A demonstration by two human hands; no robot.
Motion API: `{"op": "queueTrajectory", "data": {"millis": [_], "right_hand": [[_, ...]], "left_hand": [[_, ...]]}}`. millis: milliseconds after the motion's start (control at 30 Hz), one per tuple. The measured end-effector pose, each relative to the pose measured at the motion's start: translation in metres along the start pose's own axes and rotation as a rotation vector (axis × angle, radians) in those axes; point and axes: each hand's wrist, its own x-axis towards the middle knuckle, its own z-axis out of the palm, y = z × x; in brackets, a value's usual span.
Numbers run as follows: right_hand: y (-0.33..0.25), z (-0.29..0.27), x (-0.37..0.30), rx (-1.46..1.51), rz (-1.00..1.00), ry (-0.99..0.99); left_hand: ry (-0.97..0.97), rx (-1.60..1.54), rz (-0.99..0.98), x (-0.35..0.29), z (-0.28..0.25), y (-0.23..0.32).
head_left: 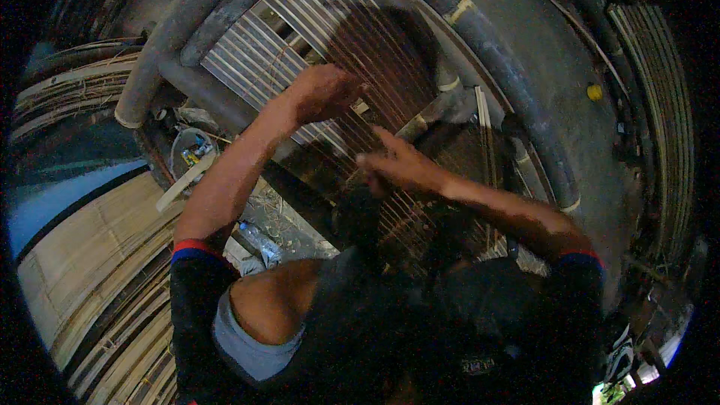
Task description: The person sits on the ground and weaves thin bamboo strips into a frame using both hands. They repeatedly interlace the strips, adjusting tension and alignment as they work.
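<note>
A bamboo frame of thick dark poles (217, 22) stands before me, with a panel of thin parallel slats (277, 67) set inside it. Over the panel's middle is my left hand (324, 94), its fingers curled inward; what they hold, if anything, is hidden. Lower and to the right, my right hand (405, 163) is bent at the slats with its fingertips drawn in. Too little light falls there to make out anything between them. A dark shadow lies across the slats around both hands.
Split bamboo strips (127, 337) lie stacked at the lower left. A bucket (191, 151) with small items, a pale flat stick (184, 184) and a plastic bottle (259, 240) are left of me. Long thin strips (660, 120) lie at the right, near a small yellow object (594, 92).
</note>
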Motion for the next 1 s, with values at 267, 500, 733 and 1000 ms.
{"op": "queueTrajectory", "data": {"millis": [267, 500, 733, 1000], "right_hand": [[-0.072, -0.121, 0.042, 0.281, -0.287, 0.613], [-0.040, -0.156, 0.028, -0.477, -0.043, 0.446], [0.041, 0.033, 0.063, 0.088, -0.205, 0.354], [-0.005, 0.043, 0.088, 0.807, 0.231, 0.274]], "left_hand": [[-0.031, -0.149, -0.148, -0.007, 0.006, -0.001], [0.015, -0.298, -0.221, 0.000, 0.037, -0.035], [0.167, 0.094, 0.025, -0.013, 0.023, -0.012], [0.137, 0.395, -0.074, -0.015, 0.026, -0.015]]}}
